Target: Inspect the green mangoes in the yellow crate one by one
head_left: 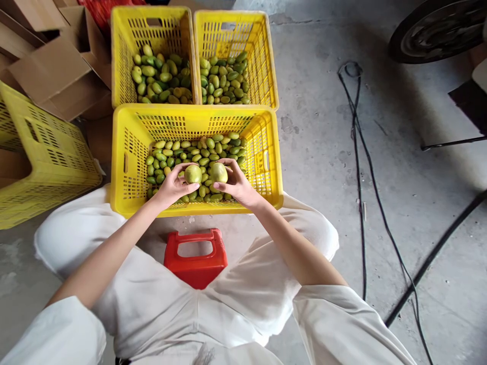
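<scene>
My left hand (175,185) grips a round yellow-green fruit (193,174) between thumb and fingers. A second, similar fruit (219,173) sits in my right hand (239,183), pinched the same way. The two fruits are held side by side with a small gap between them, above the front yellow crate (196,209). Inside that crate lie many small oval fruits (160,157), green to yellowish, spread over its floor. My hands and forearms hide part of them.
Two more yellow crates (236,16) (152,12) with green fruits stand behind. Left are a tilted yellow crate (57,152) and cardboard boxes (57,71). A red plastic stool (196,263) is between my legs. Black cables (365,147) and a wheel (437,33) are on the right.
</scene>
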